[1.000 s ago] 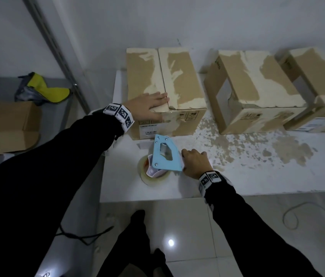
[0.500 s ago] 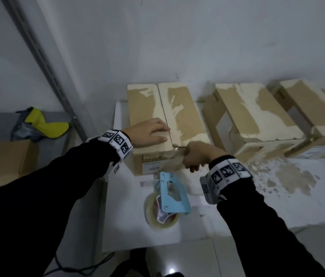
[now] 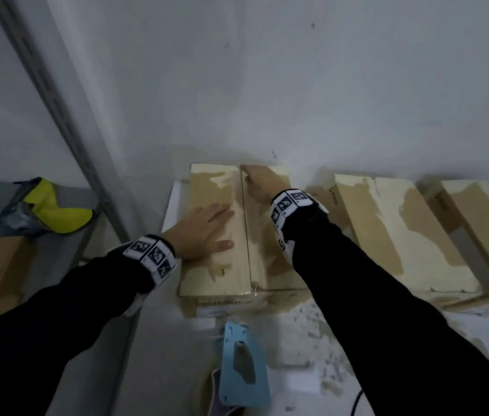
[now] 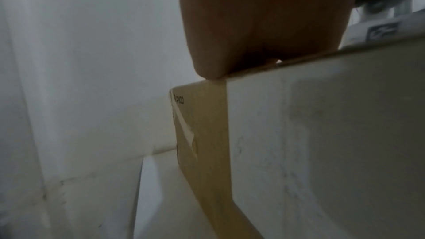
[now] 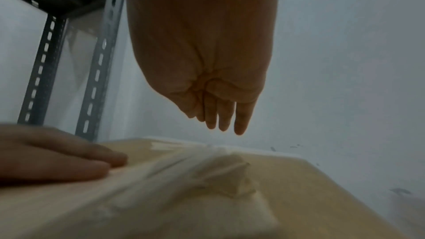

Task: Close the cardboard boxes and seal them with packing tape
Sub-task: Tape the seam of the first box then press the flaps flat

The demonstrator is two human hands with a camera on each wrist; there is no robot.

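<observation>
Left hand flat and open on the near-left flap of the cardboard box, right hand at its far seam, grip unclear; probably light, stiff cardboard, best pressed beside the seam.

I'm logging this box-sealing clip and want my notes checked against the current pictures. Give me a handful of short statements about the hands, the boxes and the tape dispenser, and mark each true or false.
1. The left hand lies flat on the left top flap of the nearest brown cardboard box. True.
2. The right hand holds the light blue tape dispenser. False: the dispenser lies on the white table in front of the box, and the right hand is at the far end of the box's centre seam.
3. The box's top flaps are folded shut. True.
4. Only one cardboard box stands on the table. False: more boxes stand to its right.
5. The yellow object lies on the box. False: it lies on the grey shelf at the left.
</observation>
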